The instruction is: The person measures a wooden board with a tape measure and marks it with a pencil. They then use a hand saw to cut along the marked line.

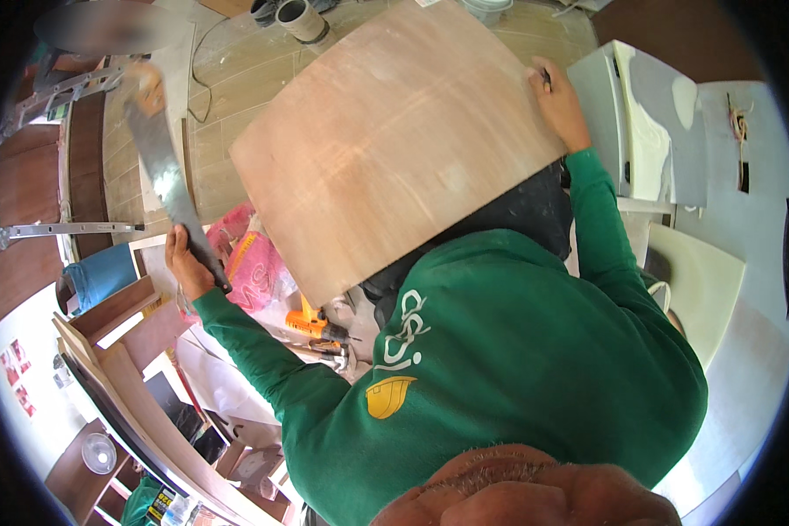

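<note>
A large pale plywood board [386, 131] lies tilted in front of me, over my dark-clad lap. My left hand [187, 263] is closed round the narrow end of a handsaw [165, 171], left of the board. The saw's wooden handle points up and away from me. At the board's far right edge is my right hand [559, 105], its fingers curled round a small dark thing [546, 81]. That thing looks like a short stub, mostly hidden by the fingers.
An orange power drill [314, 324] and a pink printed bag [254, 270] lie left of the board. Metal ladders [70, 230] stand far left, above wooden shelving [131, 386]. A bucket [302, 19] stands on the tiled floor beyond; white cabinet panels [644, 123] are on the right.
</note>
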Motion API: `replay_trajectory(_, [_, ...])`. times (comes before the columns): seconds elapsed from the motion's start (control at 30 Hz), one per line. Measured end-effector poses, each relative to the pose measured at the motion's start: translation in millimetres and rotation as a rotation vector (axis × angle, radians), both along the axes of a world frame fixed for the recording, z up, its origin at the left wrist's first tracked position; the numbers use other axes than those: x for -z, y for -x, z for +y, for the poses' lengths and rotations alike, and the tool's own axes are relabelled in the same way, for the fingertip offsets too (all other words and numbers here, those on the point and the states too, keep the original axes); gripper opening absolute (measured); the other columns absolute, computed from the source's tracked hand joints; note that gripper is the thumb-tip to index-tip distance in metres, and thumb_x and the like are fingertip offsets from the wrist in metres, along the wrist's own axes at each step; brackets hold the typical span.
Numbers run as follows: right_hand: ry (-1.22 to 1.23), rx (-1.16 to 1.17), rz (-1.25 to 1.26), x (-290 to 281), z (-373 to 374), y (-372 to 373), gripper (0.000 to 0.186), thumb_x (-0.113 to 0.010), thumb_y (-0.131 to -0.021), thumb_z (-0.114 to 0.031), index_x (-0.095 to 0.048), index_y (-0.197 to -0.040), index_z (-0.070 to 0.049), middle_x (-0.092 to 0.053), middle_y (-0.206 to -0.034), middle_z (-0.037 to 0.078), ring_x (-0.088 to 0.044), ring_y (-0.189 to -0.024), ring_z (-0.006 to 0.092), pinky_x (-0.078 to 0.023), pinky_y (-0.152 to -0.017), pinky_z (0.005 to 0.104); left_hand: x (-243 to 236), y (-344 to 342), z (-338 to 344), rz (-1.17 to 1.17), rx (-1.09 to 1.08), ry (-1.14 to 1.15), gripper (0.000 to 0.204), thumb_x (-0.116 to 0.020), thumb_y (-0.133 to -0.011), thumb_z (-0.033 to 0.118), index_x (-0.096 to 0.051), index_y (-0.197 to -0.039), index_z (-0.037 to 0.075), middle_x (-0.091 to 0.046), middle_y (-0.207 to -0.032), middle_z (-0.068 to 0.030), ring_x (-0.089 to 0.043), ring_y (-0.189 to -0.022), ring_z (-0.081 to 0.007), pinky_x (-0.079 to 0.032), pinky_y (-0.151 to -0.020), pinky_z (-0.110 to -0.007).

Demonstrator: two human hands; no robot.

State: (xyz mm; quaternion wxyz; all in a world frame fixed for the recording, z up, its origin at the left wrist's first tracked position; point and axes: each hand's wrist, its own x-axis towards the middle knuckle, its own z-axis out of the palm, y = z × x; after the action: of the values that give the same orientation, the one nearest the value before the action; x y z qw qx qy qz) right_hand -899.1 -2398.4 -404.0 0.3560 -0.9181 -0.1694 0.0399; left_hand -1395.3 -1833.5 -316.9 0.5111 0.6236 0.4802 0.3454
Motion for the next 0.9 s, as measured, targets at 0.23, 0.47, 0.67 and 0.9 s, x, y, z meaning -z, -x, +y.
replay_trajectory(0.23, [-0.148,0.055,-0.064,-9.0,-11.9,11.4,0.051,-0.065,-0.109,-0.037,-0.068,-0.145,-0.001,-0.075,-0.128,0.027,-0.071,-0.120,0.0419,-0.054,-0.106,0.0442,3.4,-56.2,-136.8,0.000,0.455,0.171,0.027,-0.072,-0.108,0.019,-0.078,-0.126,0.000,-0.074,-0.115,0.0024,-0.065,-0.107,-0.0112,-0.048,-0.101,-0.026])
replay_trajectory(0.47, [-0.415,0.090,-0.151,9.4,-21.5,5.1,0.047,-0.066,-0.112,-0.040,-0.069,-0.142,-0.005,-0.077,-0.124,0.021,-0.073,-0.115,0.0343,-0.055,-0.103,0.0421,7.6,-75.2,-202.7,0.194,0.919,0.311,0.017,-0.071,-0.110,0.018,-0.071,-0.106,0.001,-0.056,-0.099,0.0065,-0.051,-0.094,-0.0067,-0.040,-0.087,-0.024])
replay_trajectory(0.67, [-0.456,0.084,0.001,-1.9,-22.6,12.6,0.040,-0.066,-0.115,-0.037,-0.070,-0.143,-0.009,-0.073,-0.130,0.010,-0.069,-0.117,0.0185,-0.052,-0.107,0.0327,20.2,-72.1,-203.2,0.319,0.977,0.264,0.024,-0.075,-0.108,0.019,-0.070,-0.094,0.000,-0.055,-0.091,0.0048,-0.052,-0.089,-0.0079,-0.040,-0.083,-0.026])
replay_trajectory(0.9, [-0.173,-0.307,-0.422,-26.1,-29.8,31.6,0.068,-0.083,-0.099,-0.042,-0.060,-0.156,-0.014,-0.062,-0.153,0.019,-0.057,-0.144,0.0369,-0.042,-0.124,0.0495,17.3,-69.3,-197.2,0.318,1.024,-0.053,0.023,-0.081,-0.104,0.019,-0.075,-0.092,0.000,-0.061,-0.088,0.0006,-0.053,-0.083,-0.0100,-0.042,-0.076,-0.029])
